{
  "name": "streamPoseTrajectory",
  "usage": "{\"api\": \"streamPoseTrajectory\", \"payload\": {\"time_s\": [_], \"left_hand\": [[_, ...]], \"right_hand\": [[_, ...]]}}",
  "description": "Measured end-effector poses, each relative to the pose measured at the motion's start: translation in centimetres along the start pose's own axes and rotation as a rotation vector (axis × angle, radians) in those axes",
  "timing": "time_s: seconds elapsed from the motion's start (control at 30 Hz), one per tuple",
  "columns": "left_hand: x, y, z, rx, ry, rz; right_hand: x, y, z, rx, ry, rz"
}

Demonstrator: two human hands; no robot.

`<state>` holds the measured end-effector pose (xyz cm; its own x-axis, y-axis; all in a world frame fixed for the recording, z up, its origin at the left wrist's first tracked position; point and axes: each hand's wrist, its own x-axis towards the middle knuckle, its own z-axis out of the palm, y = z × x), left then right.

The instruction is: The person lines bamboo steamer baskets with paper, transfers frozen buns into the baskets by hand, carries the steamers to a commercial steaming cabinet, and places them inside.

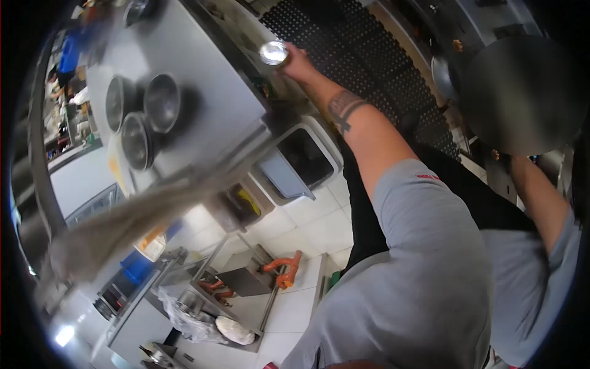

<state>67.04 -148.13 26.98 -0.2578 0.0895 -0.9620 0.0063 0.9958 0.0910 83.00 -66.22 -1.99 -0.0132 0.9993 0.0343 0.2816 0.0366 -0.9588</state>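
My left hand (297,63) reaches out on a straight arm beside the steel table. Its fingers are closed on a shiny round metal container (274,53), seen from one end; whether it is a can or a cup I cannot make out. At the right, my other forearm reaches to the lower edge of a large dark round pan-like disc (522,95). That disc hides my right hand, so I cannot see its fingers or its grip.
Several metal bowls (162,103) stand on the steel table (203,80). Bins (307,154) sit below its edge. A perforated black mat (362,67) covers the floor. Beyond the bins is a low rack with orange pipes (286,269). Stove parts (458,45) line the right side.
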Motion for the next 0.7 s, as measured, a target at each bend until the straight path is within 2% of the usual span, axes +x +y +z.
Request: {"api": "streamPoseTrajectory", "payload": {"time_s": [0.03,0.1,0.2,0.27,0.33,0.37,0.4,0.5,0.57,0.63,0.67,0.7], "left_hand": [[0.1,3.1,-0.4,-0.02,-0.019,-0.028],[0.3,9.4,0.2,-0.069,-0.049,-0.083],[0.7,15.1,0.7,-0.078,-0.052,-0.147],[1.5,15.4,0.1,-0.183,-0.096,-0.186],[1.7,16.0,0.0,-0.29,-0.138,-0.222],[1.1,17.1,0.3,-0.229,-0.123,-0.252],[0.4,18.3,0.5,-0.165,-0.108,-0.284],[-1.1,21.3,0.7,-0.072,-0.059,-0.344],[-1.4,21.1,0.3,-0.079,-0.068,-0.328],[-1.1,20.3,0.0,-0.089,-0.085,-0.302],[-0.4,19.8,0.0,-0.136,-0.076,-0.361],[0.2,19.1,0.0,-0.179,-0.073,-0.422]], "right_hand": [[1.5,-0.4,1.3,-0.022,-0.037,0.091],[5.0,2.7,5.8,-0.052,-0.069,0.036],[8.3,3.9,10.2,-0.157,-0.198,-0.048],[9.1,1.3,10.6,-0.329,-0.447,-0.069],[10.7,4.3,15.0,-0.312,-0.513,-0.138],[11.2,5.7,16.6,-0.302,-0.571,-0.213],[10.8,4.9,16.4,-0.156,-0.555,-0.204],[11.1,3.4,17.7,-0.125,-0.622,-0.28],[11.4,3.8,20.8,-0.064,-0.667,-0.256],[12.3,5.0,24.7,-0.189,-0.867,-0.242],[11.6,3.9,23.2,-0.105,-0.907,-0.133],[11.7,3.3,22.7,-0.114,-0.904,-0.128]]}}
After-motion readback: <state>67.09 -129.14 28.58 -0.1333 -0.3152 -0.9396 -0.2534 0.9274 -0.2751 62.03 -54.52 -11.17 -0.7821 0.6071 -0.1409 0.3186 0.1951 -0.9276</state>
